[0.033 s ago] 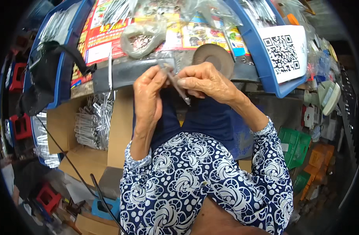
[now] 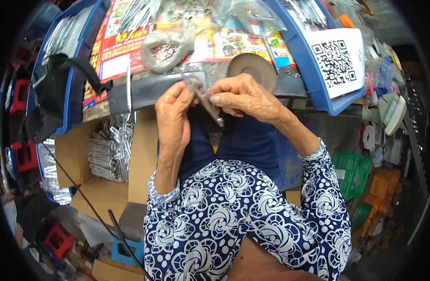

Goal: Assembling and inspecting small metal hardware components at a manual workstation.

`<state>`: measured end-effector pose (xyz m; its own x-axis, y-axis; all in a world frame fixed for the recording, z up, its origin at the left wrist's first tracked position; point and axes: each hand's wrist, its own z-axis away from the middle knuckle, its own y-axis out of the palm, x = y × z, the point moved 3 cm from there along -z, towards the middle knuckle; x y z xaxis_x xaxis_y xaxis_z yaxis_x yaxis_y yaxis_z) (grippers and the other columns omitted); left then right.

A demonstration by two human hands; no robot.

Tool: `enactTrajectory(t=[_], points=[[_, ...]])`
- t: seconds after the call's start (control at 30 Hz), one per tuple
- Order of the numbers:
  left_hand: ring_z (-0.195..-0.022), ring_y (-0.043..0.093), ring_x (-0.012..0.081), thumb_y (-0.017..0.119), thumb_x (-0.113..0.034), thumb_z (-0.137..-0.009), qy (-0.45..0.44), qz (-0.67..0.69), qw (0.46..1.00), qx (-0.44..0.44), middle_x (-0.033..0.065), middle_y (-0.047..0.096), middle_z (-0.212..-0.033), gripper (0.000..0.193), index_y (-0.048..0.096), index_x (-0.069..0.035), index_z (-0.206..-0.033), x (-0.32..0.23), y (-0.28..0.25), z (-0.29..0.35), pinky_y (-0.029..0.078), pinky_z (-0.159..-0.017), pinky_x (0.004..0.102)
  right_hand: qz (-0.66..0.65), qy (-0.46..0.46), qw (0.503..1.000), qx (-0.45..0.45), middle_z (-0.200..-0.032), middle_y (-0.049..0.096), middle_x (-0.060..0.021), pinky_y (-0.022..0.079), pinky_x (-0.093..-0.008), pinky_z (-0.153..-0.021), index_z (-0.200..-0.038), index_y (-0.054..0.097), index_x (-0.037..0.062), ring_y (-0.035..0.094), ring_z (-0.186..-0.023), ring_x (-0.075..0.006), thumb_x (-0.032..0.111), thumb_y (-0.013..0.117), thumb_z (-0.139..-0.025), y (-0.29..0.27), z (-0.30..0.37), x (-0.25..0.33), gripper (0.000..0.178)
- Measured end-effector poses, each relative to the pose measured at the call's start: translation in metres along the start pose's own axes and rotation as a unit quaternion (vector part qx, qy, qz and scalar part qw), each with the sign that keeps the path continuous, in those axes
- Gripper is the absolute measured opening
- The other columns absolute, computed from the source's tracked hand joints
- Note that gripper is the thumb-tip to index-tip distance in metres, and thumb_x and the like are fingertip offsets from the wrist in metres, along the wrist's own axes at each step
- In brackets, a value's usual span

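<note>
A slim, straight metal piece [image 2: 211, 108] slants between my hands above my lap, its lower end pointing down and right. My left hand [image 2: 173, 110] pinches its upper end between thumb and fingers. From the right, my right hand [image 2: 245, 98] is closed on its side, thumb on top and fingers curled beneath. What exactly sits between the left fingertips is hidden. Just beyond the hands lie a dark flat strip [image 2: 144, 93] along the bench edge and a round grey-brown disc [image 2: 252, 68]. A clear plastic bag [image 2: 151, 58] of small coppery bits rests farther back.
Blue trays [image 2: 79, 51] of thin metal parts flank the bench on both sides; the right blue tray [image 2: 334, 108] carries a white printed card [image 2: 336, 63]. Below left, a cardboard box [image 2: 144, 159] holds many silvery metal pieces [image 2: 109, 152]. A black cable [image 2: 83, 194] runs down the left.
The metal piece has turned slightly in my fingers and shows a broader side. My hands have hardly moved; the whole view has shifted a little.
</note>
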<state>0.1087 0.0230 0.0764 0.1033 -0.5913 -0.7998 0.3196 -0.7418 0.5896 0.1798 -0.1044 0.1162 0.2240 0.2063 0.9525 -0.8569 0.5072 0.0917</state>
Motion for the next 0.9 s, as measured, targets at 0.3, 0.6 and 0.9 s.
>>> enactTrajectory(t=[0.3, 0.6, 0.9], points=[[-0.076, 0.056, 0.0146, 0.055, -0.015, -0.08, -0.024, 0.012, 1.0, -0.014, 0.008, 0.059, -0.083, 0.022, 0.056, 0.005, -0.09, -0.001, -0.008, 0.005, 0.042, -0.073, 0.0246, 0.24, -0.149, 0.922, -0.264, -0.058, 0.052, 0.0005, 0.032, -0.0175, -0.043, -0.074, 0.057, 0.0014, 0.041, -0.05, -0.0017, 0.012, 0.049, -0.074, -0.109, -0.019, 0.028, 0.014], [-0.071, 0.057, 0.015, 0.053, -0.016, -0.081, -0.041, -0.009, 0.999, 0.007, 0.01, 0.058, -0.081, 0.022, 0.055, 0.004, -0.09, 0.002, -0.005, 0.002, 0.045, -0.067, 0.0246, 0.571, -0.151, 0.713, -0.378, -0.082, 0.058, -0.0218, 0.045, -0.0417, -0.07, -0.08, 0.062, -0.0004, 0.057, -0.073, -0.037, 0.007, 0.045, -0.065, -0.166, -0.05, 0.006, 0.025], [-0.062, 0.056, 0.0154, 0.051, -0.018, -0.082, -0.081, -0.005, 0.996, 0.038, 0.0112, 0.057, -0.077, 0.022, 0.052, 0.003, -0.089, 0.004, -0.002, 0.002, 0.047, -0.057, 0.0265, 0.653, -0.217, 0.645, -0.333, -0.069, 0.055, -0.0233, 0.046, -0.0442, -0.051, -0.082, 0.05, -0.0029, 0.056, -0.064, -0.0388, 0.01, 0.052, -0.069, -0.164, -0.057, -0.003, 0.018]])
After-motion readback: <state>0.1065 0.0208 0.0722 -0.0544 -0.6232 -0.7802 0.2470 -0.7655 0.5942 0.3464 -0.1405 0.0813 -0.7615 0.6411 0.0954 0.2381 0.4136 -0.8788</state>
